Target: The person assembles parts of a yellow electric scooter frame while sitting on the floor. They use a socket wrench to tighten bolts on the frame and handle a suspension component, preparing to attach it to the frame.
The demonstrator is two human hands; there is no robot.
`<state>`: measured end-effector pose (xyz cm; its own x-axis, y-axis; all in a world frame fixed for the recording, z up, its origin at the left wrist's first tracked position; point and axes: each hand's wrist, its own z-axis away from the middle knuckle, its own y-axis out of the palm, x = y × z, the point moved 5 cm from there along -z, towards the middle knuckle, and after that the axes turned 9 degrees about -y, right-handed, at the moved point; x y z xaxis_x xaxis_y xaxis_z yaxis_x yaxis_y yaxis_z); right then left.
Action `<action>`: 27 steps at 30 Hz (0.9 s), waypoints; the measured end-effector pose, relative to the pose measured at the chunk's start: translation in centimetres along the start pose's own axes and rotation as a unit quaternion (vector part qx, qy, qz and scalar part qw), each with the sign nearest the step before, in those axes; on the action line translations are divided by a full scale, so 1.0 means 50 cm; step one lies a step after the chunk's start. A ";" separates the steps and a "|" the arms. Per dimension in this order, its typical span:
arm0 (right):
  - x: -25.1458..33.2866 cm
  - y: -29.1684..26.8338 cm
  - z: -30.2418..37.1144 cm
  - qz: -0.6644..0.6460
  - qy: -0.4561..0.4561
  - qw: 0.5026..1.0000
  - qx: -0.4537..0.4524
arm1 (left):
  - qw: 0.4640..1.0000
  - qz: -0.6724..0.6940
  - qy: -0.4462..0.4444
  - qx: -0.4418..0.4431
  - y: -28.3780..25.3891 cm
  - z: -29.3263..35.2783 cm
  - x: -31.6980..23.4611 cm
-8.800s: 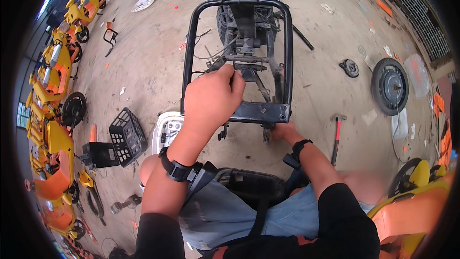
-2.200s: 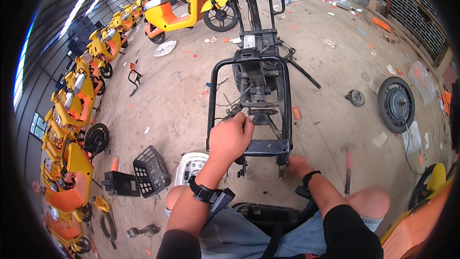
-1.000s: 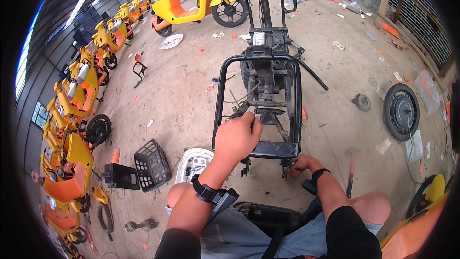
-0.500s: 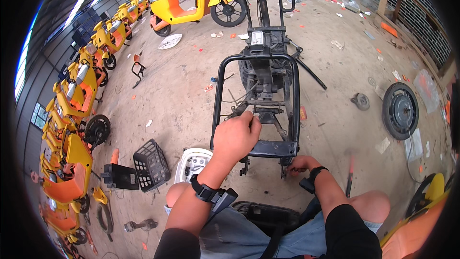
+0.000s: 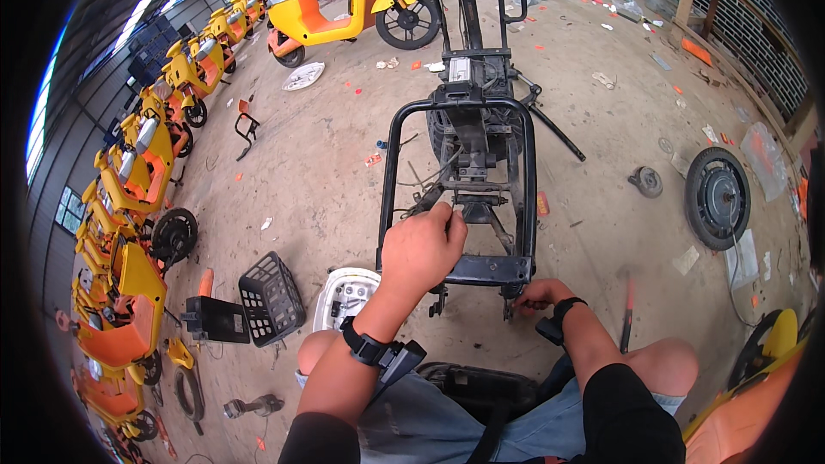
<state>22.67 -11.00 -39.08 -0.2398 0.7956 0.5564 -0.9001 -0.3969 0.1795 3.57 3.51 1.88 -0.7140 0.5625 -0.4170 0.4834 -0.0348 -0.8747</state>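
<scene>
In front of me stands a stripped black scooter frame with a looped rear tube. My left hand reaches over the frame's rear crosspiece, fingers curled and thumb pressed against them; what it grips is hidden below the hand. At the rear right end of the frame, my right hand is closed beside a small hanging bracket. Whatever its fingers hold is too small to make out. A white tray with small metal parts lies on the floor left of my left forearm.
To the left lie a black plastic basket and a black box. A wheel lies at the right, a red-handled tool beside my right knee. Yellow scooters line the left side; another scooter stands ahead.
</scene>
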 end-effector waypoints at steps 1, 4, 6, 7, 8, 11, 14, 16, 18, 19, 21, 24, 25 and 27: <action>-0.008 -0.001 -0.008 -0.017 0.004 1.000 0.012 | 1.000 0.000 0.000 0.000 0.001 0.000 0.000; -0.027 0.000 -0.027 -0.062 0.016 0.997 0.040 | 1.000 0.002 -0.004 0.006 0.000 -0.001 -0.002; -0.035 0.000 -0.036 -0.086 0.023 0.995 0.048 | 1.000 0.001 -0.005 0.008 0.000 -0.002 -0.002; -0.040 -0.008 -0.039 -0.062 0.015 0.997 0.034 | 1.000 0.000 -0.003 0.008 0.002 -0.003 -0.003; -0.044 -0.015 -0.043 -0.039 0.008 0.999 0.021 | 1.000 0.000 -0.001 0.009 0.003 -0.004 -0.004; -0.034 -0.020 -0.042 0.036 -0.034 0.998 -0.043 | 1.000 0.000 -0.004 0.008 0.003 -0.003 0.001; -0.019 -0.017 -0.044 0.087 -0.083 0.987 -0.109 | 1.000 0.001 -0.006 0.001 0.001 0.000 0.003; -0.025 -0.021 -0.047 0.110 -0.111 0.978 -0.139 | 1.000 0.000 -0.008 0.005 0.002 -0.001 0.001; -0.036 -0.029 -0.060 0.129 -0.137 0.969 -0.159 | 1.000 0.004 -0.005 0.004 0.002 -0.003 -0.002; -0.040 -0.033 -0.068 0.144 -0.146 0.964 -0.172 | 1.000 0.000 -0.002 0.001 0.005 -0.004 0.000; -0.050 -0.043 -0.082 0.180 -0.156 0.953 -0.188 | 1.000 0.000 -0.004 0.007 0.003 -0.004 -0.004; -0.062 -0.051 -0.091 0.241 -0.146 0.940 -0.193 | 1.000 0.001 -0.002 0.005 0.005 -0.006 -0.004; -0.064 -0.050 -0.090 0.256 -0.142 0.936 -0.196 | 1.000 0.001 -0.001 0.003 0.006 -0.005 -0.003; -0.066 -0.050 -0.085 0.263 -0.144 0.926 -0.228 | 1.000 0.007 0.002 0.000 0.008 -0.007 -0.006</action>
<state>24.17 -10.69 -44.81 -0.6413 0.3657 0.6745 -0.7618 -0.4083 -0.5030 4.17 3.61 1.72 -0.7054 0.5654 -0.4274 0.4929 -0.0421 -0.8691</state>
